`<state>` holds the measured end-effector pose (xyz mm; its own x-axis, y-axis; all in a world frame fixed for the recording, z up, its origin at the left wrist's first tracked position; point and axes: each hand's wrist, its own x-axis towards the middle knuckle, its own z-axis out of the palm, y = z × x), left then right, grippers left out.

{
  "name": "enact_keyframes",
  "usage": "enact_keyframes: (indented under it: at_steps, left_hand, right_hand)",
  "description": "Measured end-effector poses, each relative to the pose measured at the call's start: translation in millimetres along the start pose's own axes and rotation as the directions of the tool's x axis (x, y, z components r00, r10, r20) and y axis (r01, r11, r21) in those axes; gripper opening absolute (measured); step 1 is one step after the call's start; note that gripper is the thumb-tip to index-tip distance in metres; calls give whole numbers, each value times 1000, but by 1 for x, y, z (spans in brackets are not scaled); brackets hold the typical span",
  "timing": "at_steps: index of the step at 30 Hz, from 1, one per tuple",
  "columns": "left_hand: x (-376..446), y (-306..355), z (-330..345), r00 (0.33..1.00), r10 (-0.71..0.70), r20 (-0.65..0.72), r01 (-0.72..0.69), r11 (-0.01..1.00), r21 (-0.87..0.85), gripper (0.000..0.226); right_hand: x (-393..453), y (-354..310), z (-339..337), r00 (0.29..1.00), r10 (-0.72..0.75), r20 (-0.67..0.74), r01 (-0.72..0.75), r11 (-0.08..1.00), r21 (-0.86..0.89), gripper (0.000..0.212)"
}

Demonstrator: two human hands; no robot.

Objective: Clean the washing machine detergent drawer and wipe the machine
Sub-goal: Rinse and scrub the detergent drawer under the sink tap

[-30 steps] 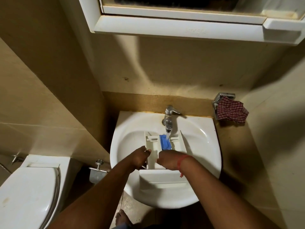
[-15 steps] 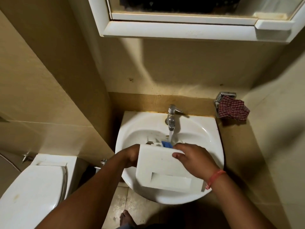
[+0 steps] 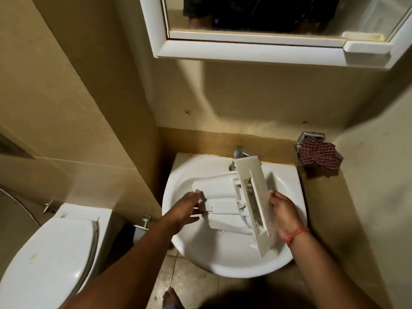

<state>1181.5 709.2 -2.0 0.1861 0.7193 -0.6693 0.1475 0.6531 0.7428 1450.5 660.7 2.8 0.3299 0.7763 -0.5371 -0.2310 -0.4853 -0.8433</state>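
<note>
The white detergent drawer (image 3: pixel 225 201) is held over the white basin (image 3: pixel 223 262), turned upside down and crosswise, its underside up and its front panel (image 3: pixel 252 197) on the right. My left hand (image 3: pixel 185 210) grips the drawer's back end, thumb on top and fingers beneath. My right hand (image 3: pixel 284 210) holds the front panel's right edge; a red thread circles that wrist. The tap (image 3: pixel 239 153) is partly hidden behind the panel, and I cannot tell whether water runs.
A red checked cloth (image 3: pixel 318 156) lies on the ledge right of the basin by a metal holder. A toilet (image 3: pixel 46 257) stands at lower left. A mirror cabinet (image 3: pixel 256 47) hangs above the basin. A bare foot (image 3: pixel 170 296) shows on the floor.
The drawer lay in the basin under the running tap. Both hands lifted it, flipped it and swung its front panel round to the right.
</note>
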Motion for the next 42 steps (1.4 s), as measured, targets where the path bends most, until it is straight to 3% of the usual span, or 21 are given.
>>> enact_keyframes:
  at_steps: [5,13,17,22,26,28,30,31,33,35,38,40,42]
  left_hand:
    - [-1,-4,9,986,116,-121,-106,990,89,18]
    - [5,-3,18,988,81,-133,-51,975,216,19]
    - [19,-3,28,974,95,-204,-43,969,243,8]
    - [30,5,37,969,91,-228,-20,955,296,13]
    - [40,3,34,974,79,-211,-4,943,332,21]
    - [44,-2,32,971,62,-229,10,953,303,17]
    - [49,-7,29,970,45,-238,22,962,272,14]
    - [50,-9,29,971,39,-235,24,966,259,14]
    - [52,-10,27,977,22,-211,24,977,211,19]
    - [53,-10,26,985,8,-170,23,985,174,26]
    - [53,-11,21,995,34,-92,-16,981,192,31]
    - [55,-12,17,997,42,-66,-28,980,196,36]
    - [58,-13,15,997,45,-59,-33,983,182,41]
  right_hand:
    - [3,22,2,973,225,-50,-221,973,72,42]
    - [-13,52,-9,961,263,86,-276,926,259,49]
    - [-8,52,-11,961,270,62,-277,932,234,51]
    - [5,42,-17,953,297,60,-303,930,207,65]
    - [9,20,-14,955,287,70,-293,952,90,58]
    - [6,7,-4,997,69,-38,-74,982,-171,39]
    - [3,-2,12,934,-308,-182,199,871,-450,33]
    - [3,-7,25,895,-406,-185,279,832,-480,34]
    - [8,-8,51,930,-345,-127,277,885,-375,32]
    - [21,-7,74,996,-80,-32,79,996,-32,28]
    - [48,-8,92,977,213,13,-208,938,278,34]
    - [64,-6,96,972,237,9,-227,918,325,40]
    - [69,-2,105,984,175,38,-179,954,243,31]
